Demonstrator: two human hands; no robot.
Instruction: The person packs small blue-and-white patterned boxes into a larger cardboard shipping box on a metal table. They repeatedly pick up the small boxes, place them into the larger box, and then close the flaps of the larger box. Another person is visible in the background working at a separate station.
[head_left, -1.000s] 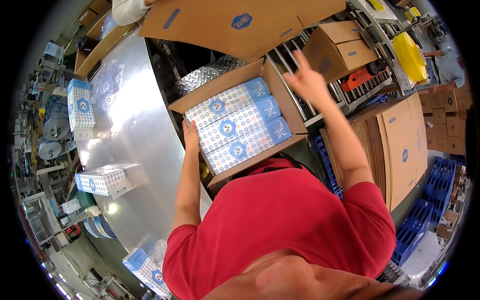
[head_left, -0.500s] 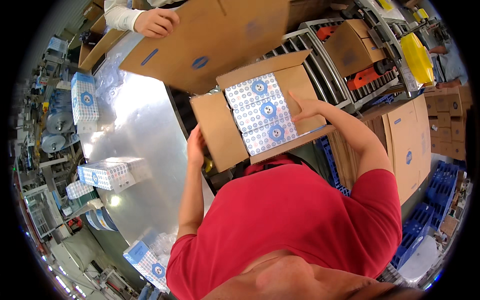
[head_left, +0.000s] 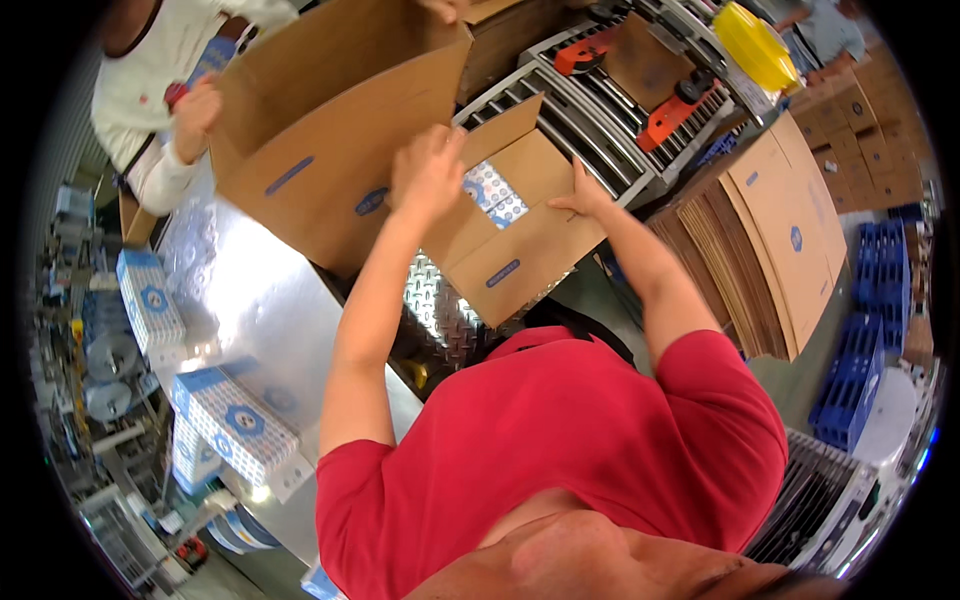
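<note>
A brown cardboard carton (head_left: 541, 241) stands in front of me with its near flap folded inward and its far flap upright. White packs with a blue pattern (head_left: 497, 195) show through the gap between the flaps. My left hand (head_left: 428, 172) is over the carton's left side, blurred by motion, so its grip is unclear. On the right side, my right hand (head_left: 582, 194) rests against the flap with thumb and fingers apart. Beyond my left hand stands a larger open carton (head_left: 345, 150), held by a co-worker's hands (head_left: 196, 115).
A shiny metal table (head_left: 300, 335) at left carries patterned packs (head_left: 240, 425). A roller conveyor (head_left: 560, 115) with orange-sided parts runs behind the carton. Flattened cartons (head_left: 745, 250) are stacked at right, near blue pallets (head_left: 850, 380). Metal tread plate (head_left: 440, 305) lies below the carton.
The carton's flaps have folded over most of the packs. My left hand has moved from the outer left side up to the far left. The co-worker's carton now stands opened out.
</note>
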